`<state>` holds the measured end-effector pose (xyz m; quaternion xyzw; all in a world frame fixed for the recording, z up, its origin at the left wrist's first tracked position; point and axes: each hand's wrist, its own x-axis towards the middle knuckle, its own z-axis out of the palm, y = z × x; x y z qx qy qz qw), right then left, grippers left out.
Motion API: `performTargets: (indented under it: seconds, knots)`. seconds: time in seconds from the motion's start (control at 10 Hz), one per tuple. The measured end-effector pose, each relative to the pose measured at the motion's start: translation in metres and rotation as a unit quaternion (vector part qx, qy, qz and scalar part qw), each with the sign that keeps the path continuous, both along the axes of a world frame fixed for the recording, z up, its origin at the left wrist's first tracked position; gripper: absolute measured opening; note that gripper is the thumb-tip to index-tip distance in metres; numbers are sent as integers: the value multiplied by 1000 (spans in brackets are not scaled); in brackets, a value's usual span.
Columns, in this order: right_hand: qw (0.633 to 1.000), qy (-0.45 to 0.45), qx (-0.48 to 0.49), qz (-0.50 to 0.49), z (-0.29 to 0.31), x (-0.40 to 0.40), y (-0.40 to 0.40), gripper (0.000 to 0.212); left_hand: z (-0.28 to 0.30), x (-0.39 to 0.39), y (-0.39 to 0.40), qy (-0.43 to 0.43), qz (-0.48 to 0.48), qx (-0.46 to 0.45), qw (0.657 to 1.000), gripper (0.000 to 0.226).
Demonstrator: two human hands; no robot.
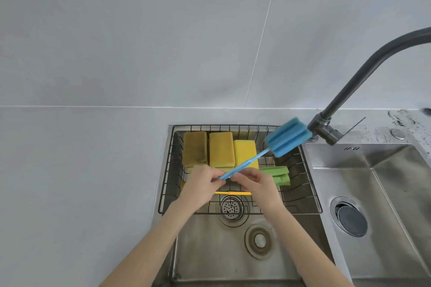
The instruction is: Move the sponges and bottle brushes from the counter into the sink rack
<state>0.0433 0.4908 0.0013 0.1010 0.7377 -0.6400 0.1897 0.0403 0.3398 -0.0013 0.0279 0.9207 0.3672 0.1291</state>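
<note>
Both hands over the wire rack [168, 170], centre of the frame. Left hand [200, 184] pinches the tail end of the blue brush [288, 137] handle, fingers closed round it. Right hand [255, 184] sits just beside, a little further up the handle, fingers curled over it from above; grip looks light, though I cannot tell how firmly it bears.

Long axis of the brush: runs from my hands up and to the right, foam head raised above the rack's far right corner, close to the base of the tap [326, 130] — touching or not, I cannot tell. Handle end low, head end high, so it is tilted, not lying flat.

Already in the rack: three yellow sponges [220, 149] side by side along the back, upper left of the rack. A green brush [277, 173] head lies just right of my right hand. A yellow handle [233, 193] shows below my hands, its head hidden.

Counter at left of frame shows nothing left to fetch, as far as visible. Judgement: this looks like the last item. The coming move turns on lowering the head down and leftward, clear of the tap, into the open space in the rack's right half.
</note>
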Motion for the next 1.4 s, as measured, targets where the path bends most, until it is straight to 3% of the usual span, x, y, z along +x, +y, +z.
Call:
performTargets:
  seconds: [0.1, 0.2, 0.3, 0.4, 0.6, 0.7, 1.2, 1.3, 1.4]
  knots:
    - [985, 61, 103, 126, 38, 5, 20, 21, -4, -9, -19, 9, -33, -78, 996, 28]
    - [899, 285, 276, 188, 56, -2, 49, 37, -9, -17, -37, -18, -76, -128, 989, 29]
    - [780, 252, 474, 321, 28, -25, 74, 71, -17, -19, -43, -30, -90, -127, 987, 29]
    - [794, 160, 476, 344, 3, -30, 80, 58, -27, -20, -40, -14, -83, -120, 989, 30]
    - [818, 113, 467, 317, -27, -27, 82, 35, -48, -22, -32, 23, -19, -98, 995, 29]
    - [812, 102, 481, 315, -39, -30, 84, 26, -58, -22, -30, 24, -2, -114, 993, 22]
    - [803, 107, 498, 309, -61, -33, 83, 29, -83, -21, -20, 1, -31, -150, 988, 27]
    - [794, 102, 502, 327, -57, -32, 80, 31, -79, -19, -19, -25, -28, -143, 989, 29]
    - [802, 116, 496, 312, -50, -32, 73, 43, -71, -15, -18, 5, -27, -117, 993, 34]
